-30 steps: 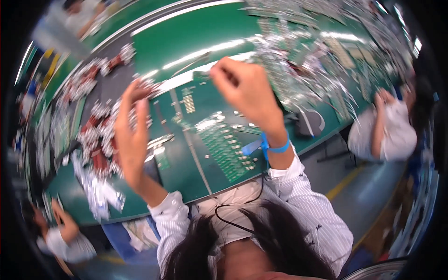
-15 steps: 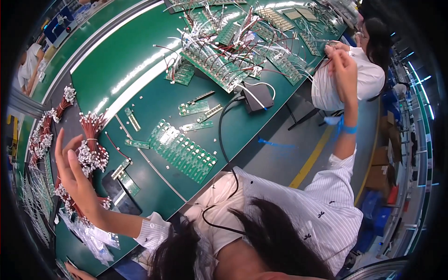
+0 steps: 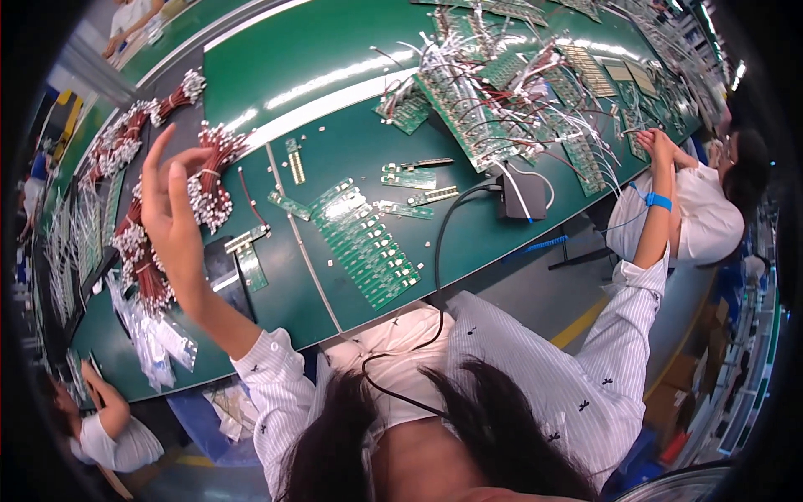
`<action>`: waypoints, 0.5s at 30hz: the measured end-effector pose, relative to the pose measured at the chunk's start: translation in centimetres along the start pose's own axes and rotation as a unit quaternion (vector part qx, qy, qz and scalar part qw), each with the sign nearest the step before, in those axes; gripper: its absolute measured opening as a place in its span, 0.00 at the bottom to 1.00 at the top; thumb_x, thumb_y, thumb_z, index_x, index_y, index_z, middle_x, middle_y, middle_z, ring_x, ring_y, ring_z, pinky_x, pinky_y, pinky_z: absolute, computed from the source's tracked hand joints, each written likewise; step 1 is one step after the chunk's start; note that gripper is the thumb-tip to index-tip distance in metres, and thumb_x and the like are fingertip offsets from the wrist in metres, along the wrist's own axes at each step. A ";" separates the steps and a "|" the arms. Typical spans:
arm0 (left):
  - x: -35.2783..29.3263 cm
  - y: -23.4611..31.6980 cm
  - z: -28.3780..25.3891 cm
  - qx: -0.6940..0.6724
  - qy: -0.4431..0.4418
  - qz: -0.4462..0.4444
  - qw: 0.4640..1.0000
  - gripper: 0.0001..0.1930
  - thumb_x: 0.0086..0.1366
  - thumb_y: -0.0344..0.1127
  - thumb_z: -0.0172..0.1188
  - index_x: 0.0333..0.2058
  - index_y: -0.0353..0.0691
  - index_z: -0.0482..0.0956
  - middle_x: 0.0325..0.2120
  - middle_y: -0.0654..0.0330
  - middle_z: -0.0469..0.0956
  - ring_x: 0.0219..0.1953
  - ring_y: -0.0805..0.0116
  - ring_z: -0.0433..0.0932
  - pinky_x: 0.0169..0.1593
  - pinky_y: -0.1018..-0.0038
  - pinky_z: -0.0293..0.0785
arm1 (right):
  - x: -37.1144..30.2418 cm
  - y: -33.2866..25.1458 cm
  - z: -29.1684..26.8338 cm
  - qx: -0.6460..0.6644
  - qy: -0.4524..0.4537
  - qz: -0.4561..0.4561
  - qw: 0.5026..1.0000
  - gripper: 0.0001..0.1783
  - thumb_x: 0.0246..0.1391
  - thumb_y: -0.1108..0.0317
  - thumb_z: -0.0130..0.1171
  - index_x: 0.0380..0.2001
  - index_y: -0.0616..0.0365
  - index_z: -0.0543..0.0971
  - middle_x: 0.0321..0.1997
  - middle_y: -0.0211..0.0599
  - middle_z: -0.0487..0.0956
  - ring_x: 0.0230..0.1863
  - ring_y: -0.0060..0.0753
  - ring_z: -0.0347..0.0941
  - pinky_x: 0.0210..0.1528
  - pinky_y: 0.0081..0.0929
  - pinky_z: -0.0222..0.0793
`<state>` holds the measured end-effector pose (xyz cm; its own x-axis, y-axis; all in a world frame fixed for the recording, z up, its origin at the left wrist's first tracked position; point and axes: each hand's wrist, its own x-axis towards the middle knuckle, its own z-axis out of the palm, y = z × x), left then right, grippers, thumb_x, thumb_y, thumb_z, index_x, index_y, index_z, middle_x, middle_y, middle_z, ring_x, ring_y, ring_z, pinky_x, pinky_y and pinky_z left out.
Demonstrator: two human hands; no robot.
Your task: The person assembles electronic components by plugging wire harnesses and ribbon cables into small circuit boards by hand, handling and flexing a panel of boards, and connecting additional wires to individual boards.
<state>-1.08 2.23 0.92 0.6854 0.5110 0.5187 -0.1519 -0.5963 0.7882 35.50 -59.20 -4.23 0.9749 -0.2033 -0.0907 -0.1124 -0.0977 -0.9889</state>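
Cables (image 3: 219, 171) lie beside your open left hand (image 3: 174, 230); your right hand (image 3: 659, 145), grip unclear, is near the tabletop's (image 3: 347, 151) right edge, beyond boards (image 3: 361, 243).

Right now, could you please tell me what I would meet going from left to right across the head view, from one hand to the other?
Left hand, small circuit board, large green panel, black box, right hand.

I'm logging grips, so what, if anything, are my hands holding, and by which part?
Your left hand is open, with nothing visible in it. Whether your right hand holds anything cannot be told; the detail is too small.
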 end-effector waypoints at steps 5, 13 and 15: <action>0.9 -0.8 1.2 -0.041 -0.029 -0.013 0.999 0.17 0.65 0.34 0.43 0.50 0.33 0.65 0.31 0.58 0.77 0.32 0.77 0.72 0.37 0.83 0.67 | 5.7 3.5 -4.1 -0.354 0.087 0.063 0.929 0.18 0.51 0.67 0.43 0.41 0.72 0.66 0.34 0.53 0.76 0.36 0.45 0.76 0.35 0.30 0.72; 0.2 -0.6 -0.1 -0.025 -0.025 -0.010 0.999 0.17 0.65 0.36 0.43 0.49 0.34 0.67 0.30 0.60 0.77 0.32 0.78 0.72 0.36 0.85 0.66 | -18.4 -6.0 17.2 -0.196 -0.067 -0.422 0.882 0.16 0.47 0.74 0.51 0.43 0.58 0.70 0.31 0.36 0.77 0.29 0.24 0.73 0.34 0.17 0.67; 0.6 -1.2 0.6 -0.038 -0.036 -0.010 0.999 0.17 0.65 0.36 0.43 0.49 0.34 0.67 0.30 0.60 0.77 0.33 0.78 0.72 0.36 0.85 0.66 | -24.9 -5.2 20.2 -0.303 -0.137 -0.510 0.793 0.17 0.41 0.78 0.53 0.39 0.57 0.72 0.30 0.36 0.76 0.27 0.26 0.73 0.31 0.19 0.68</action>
<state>-0.06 2.85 0.04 0.7380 0.4750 0.4793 -0.1886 -0.5367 0.8224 15.74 -33.93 0.79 0.6139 0.4946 0.6152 0.7711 -0.5425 -0.3333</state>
